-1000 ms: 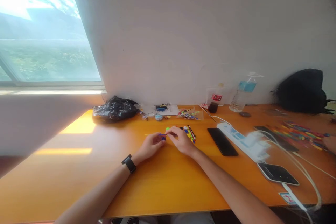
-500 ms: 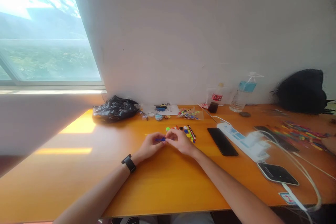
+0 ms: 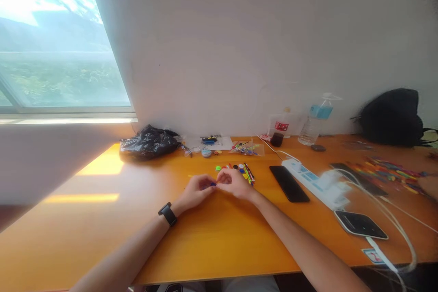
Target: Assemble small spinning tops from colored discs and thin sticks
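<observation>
Black bag [image 3: 149, 142] seen far left by wall, untouched. Left hand [image 3: 195, 191] curled, watch at wrist, fingertips pinching small blue piece [image 3: 212, 184] just above orange table [image 3: 212, 246]. Right hand [image 3: 235, 183] now closed in against left — 1 second ago its fingers were reaching out over the piece, now both sets of fingertips meet on it. Judged: 2 parts being pressed together. Pile of coloured sticks and discs [image 3: 241, 171] just behind hands; black phone [image 3: 289, 184] further right, apart.
</observation>
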{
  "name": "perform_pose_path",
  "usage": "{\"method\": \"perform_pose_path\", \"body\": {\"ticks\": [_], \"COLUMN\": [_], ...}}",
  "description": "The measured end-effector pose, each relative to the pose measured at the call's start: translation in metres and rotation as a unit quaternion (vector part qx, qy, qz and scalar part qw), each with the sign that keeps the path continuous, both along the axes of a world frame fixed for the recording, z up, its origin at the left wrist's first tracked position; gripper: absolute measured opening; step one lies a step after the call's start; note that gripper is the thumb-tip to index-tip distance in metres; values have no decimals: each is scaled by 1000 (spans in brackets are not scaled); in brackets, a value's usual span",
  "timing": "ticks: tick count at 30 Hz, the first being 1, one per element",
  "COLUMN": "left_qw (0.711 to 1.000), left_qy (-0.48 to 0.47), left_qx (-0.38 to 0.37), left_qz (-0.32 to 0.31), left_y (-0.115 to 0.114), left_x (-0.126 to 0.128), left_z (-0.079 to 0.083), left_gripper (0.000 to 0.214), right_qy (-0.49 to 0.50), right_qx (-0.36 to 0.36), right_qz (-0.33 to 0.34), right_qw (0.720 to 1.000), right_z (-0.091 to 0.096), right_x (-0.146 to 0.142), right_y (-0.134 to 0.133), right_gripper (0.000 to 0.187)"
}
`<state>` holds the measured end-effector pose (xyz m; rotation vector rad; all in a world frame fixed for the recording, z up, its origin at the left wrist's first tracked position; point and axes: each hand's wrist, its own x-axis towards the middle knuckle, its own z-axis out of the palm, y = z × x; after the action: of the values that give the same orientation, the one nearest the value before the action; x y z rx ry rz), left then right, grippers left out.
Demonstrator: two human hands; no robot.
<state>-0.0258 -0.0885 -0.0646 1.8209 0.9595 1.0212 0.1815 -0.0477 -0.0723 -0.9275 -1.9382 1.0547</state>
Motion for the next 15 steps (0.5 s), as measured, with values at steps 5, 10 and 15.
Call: {"method": "perform_pose_path", "body": {"ticks": [5,10,15], "left_qw": [1000,1000,1000], "left_qy": [5,14,6], "left_qx": [1,9,-2], "left_qz": [4,-10,2], "left_y": [0,-1,-4], "left_x": [0,1,1], "left_z": [0,2,7], "left_gripper": [33,36,37], "right_qy": [-14,-6,28], "right_qx": [44,48,10], "right_qz": [-15,-7,8], "right_qw": [999,999,1000], "right_z": [0,-1,3], "right_x": [-1,-1,2], "right_y": [-1,0,0], "right_gripper": [16,17,28]}}
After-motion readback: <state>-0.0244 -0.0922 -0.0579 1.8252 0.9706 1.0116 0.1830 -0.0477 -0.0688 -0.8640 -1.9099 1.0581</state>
